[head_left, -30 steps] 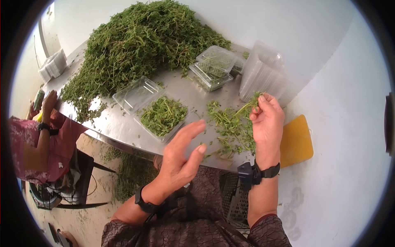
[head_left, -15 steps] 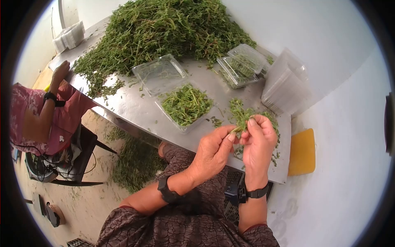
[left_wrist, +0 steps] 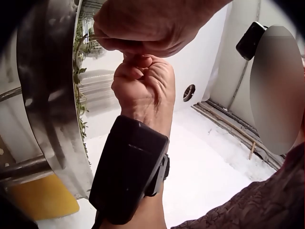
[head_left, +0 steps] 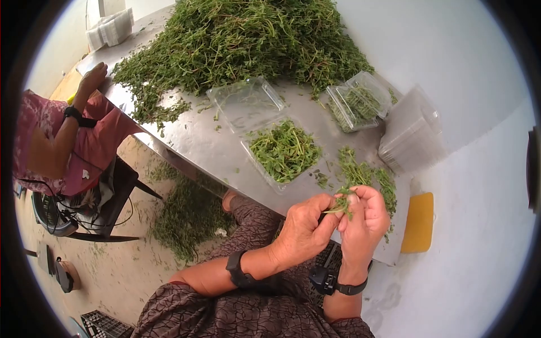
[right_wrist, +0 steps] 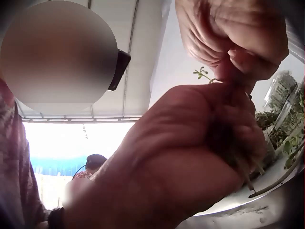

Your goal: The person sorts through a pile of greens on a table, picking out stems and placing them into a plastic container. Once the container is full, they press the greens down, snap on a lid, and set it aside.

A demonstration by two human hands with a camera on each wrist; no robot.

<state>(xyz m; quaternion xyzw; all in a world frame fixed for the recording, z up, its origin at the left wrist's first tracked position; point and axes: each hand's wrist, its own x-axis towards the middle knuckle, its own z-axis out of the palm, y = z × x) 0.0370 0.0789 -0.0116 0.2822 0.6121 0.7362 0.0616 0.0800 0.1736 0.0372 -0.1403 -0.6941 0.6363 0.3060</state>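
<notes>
In front of me at the table edge, both hands meet over a small green sprig [head_left: 344,204]. My left hand [head_left: 307,225] pinches its stem between thumb and fingertips. Right beside it, my right hand [head_left: 365,225] grips the leafy part, fingers curled. In the left wrist view the left hand [left_wrist: 152,26] overlaps the right hand [left_wrist: 145,88]. Loose sprigs [head_left: 360,169] lie on the steel table just beyond the hands. To their left stands a clear plastic clamshell box [head_left: 248,155], lid open, filled with cut greens [head_left: 284,149].
A large heap of greens [head_left: 253,39] covers the back of the steel table [head_left: 197,152]. Filled clamshells [head_left: 358,101] and a stack of nested boxes [head_left: 414,132] stand at right, by the wall. Another person [head_left: 62,135] sits at left. A yellow board [head_left: 418,222] hangs beyond the table's corner.
My left hand, open and apart from the right a second ago, has moved right and now pinches the sprig held there. Both hands have come lower and closer to me; the head view has shifted.
</notes>
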